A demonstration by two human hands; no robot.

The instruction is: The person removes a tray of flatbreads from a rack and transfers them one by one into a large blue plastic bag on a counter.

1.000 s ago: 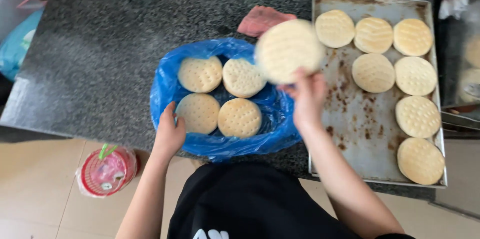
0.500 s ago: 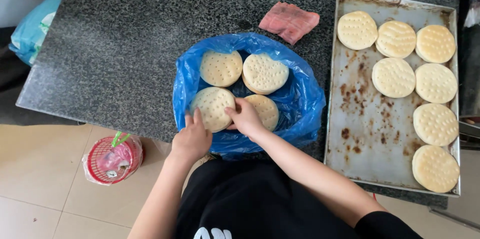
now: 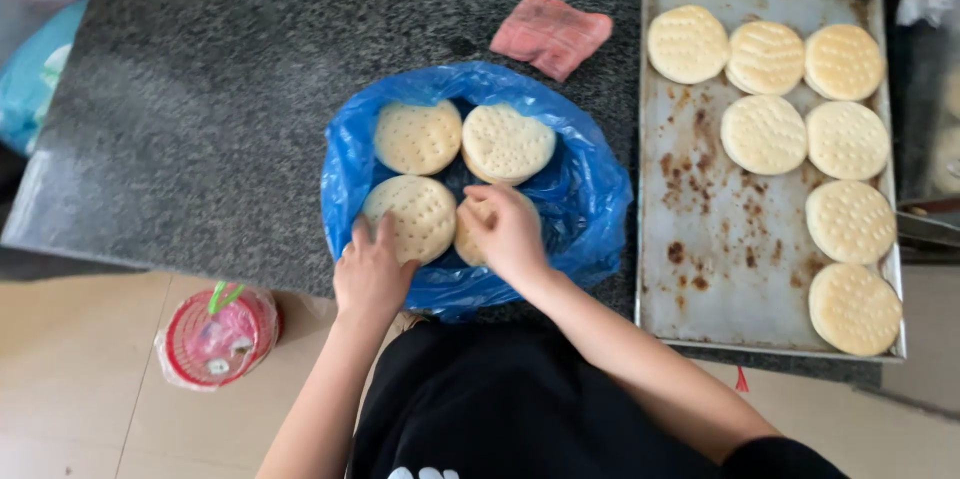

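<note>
Head view: speckled dark granite tabletop over beige tiled floor. Blue bag holds flatbreads. Left hand flat, grip loose; right hand grip narrow, pressing bread. Baking tray beside.

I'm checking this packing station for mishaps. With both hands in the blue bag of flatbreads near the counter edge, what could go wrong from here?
The blue plastic bag sits at the counter's front edge; pressing from the left hand and right hand might nudge it off. The flatbreads lie crowded and overlapping, so they may crack or stick. The baking tray also reaches the edge, where an elbow might knock it.
</note>
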